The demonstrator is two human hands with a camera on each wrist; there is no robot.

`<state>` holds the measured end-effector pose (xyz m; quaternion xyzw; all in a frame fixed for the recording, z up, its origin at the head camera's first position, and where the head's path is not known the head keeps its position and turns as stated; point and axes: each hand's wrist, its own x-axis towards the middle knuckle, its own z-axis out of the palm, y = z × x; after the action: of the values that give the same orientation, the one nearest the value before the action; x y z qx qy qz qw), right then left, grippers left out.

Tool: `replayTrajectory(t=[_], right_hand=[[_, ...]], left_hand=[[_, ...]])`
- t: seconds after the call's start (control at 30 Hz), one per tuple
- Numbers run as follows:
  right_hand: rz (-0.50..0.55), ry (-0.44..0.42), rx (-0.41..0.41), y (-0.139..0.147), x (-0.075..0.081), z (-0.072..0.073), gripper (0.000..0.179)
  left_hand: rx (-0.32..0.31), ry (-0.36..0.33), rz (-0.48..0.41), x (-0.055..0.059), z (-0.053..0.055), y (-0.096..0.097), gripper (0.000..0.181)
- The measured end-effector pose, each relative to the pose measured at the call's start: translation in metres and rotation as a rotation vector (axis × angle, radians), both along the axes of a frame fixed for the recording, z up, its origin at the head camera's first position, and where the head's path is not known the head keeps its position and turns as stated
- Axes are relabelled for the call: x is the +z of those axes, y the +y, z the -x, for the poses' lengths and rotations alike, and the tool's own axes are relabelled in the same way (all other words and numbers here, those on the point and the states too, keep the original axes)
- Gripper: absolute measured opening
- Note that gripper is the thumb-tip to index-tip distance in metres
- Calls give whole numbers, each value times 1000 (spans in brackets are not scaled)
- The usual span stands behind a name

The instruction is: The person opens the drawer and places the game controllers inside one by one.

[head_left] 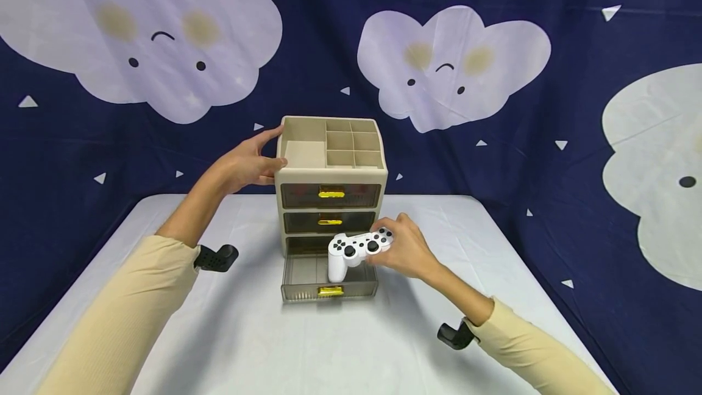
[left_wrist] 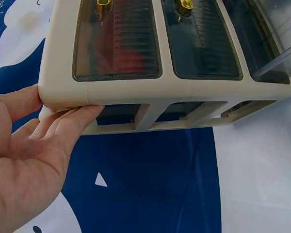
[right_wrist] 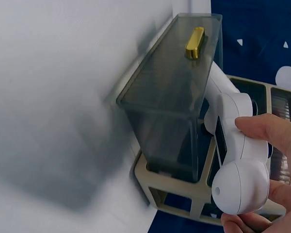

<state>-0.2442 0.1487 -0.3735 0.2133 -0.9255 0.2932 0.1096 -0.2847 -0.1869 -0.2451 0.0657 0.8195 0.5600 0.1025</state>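
A beige desktop drawer organizer [head_left: 331, 173] stands on the table, its bottom drawer [head_left: 307, 272] pulled out. My left hand [head_left: 247, 164] holds the organizer's upper left edge, thumb at the top front corner and other fingers along the side in the left wrist view. Over the pulled-out drawer, my right hand [head_left: 407, 249] grips a white game controller [head_left: 359, 247] by its right end, thumb on one face. The controller's free handle slants down inside the drawer in the head view; whether it touches the drawer floor I cannot tell.
Open compartments [head_left: 353, 141] divide the organizer's top. Two upper drawers [head_left: 298, 195] are closed, with gold handles; reddish contents show faintly through the top one. A white cloth covers the table [head_left: 247, 334]. Behind hangs a dark blue curtain [head_left: 318, 35] with clouds.
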Motion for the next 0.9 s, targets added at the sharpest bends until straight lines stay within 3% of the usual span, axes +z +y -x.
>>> replayTrajectory(t=[0.23,0.73,0.9], right_hand=[[6,-12,11,-15,-9,-1,53],[34,79,49,-50,-27,-2,52],[35,43,39,-55,-33,-1,54]], left_hand=[[-3,12,15,0,-1,0,83],[11,11,15,-1,0,1,83],[6,22,25,-1,0,1,82]])
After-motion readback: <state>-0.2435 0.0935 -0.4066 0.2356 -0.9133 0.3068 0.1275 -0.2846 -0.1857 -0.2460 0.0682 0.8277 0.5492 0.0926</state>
